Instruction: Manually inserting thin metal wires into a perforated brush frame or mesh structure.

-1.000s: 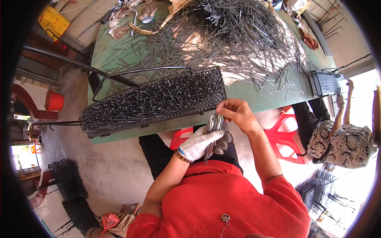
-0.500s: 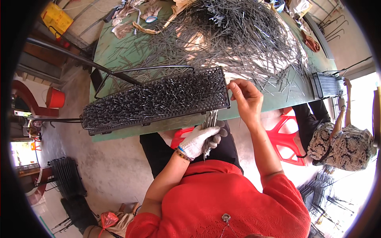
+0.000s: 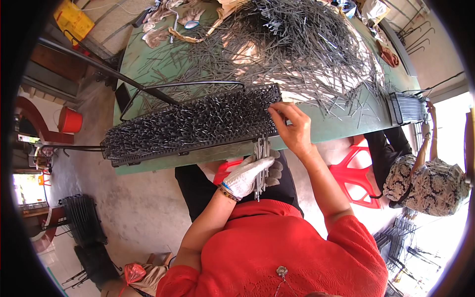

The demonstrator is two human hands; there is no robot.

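Note:
A long black perforated metal rack [image 3: 271, 129] lies along the near edge of the table, packed with upright dark thin metal strips [image 3: 193, 119]. Its right end has fewer of them. My left hand [image 3: 243, 178], in a white glove, is closed round a bundle of thin grey metal strips [image 3: 261, 166] just below the rack's front edge. Bare and pinched, my right hand [image 3: 296, 131] is over the rack's right end. Whatever lies between its fingertips is too small to make out.
On the green table [image 3: 341, 123] a big heap of loose strips [image 3: 302, 34] spreads behind the rack. Gloves [image 3: 190, 17] lie at the back left. To the right, a co-worker [image 3: 420, 183] handles another black rack [image 3: 408, 108]. A red plastic stool [image 3: 354, 173] stands below the table.
My right hand has moved left, from beside the rack's right end to above its perforated top. My left hand with the bundle has stayed nearly in place.

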